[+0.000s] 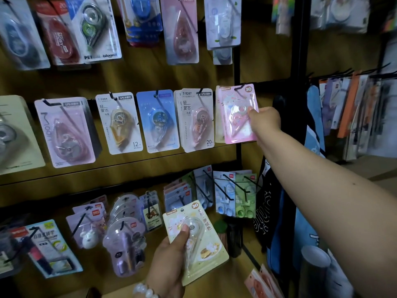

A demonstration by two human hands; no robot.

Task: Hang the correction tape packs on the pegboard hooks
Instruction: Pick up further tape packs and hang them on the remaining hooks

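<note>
A pink correction tape pack (238, 114) hangs at the right end of the middle row, its top hole on a black hook (240, 88). My right hand (265, 121) grips the pack's right edge, thumb on its front. Low in the middle, my left hand (169, 261) holds a pale yellow correction tape pack (199, 237) tilted in front of the board, thumb pressed on its clear blister. The brown pegboard (133, 78) carries rows of other tape packs on black hooks.
Beside the pink pack hang a T-9267 pack (196, 119), a blue pack (158, 121) and a T-9264 pack (119, 122). Bare-tipped hooks (223, 188) jut from the lower row. A black upright post (238, 50) borders the board. More packs (262, 282) lie at bottom right.
</note>
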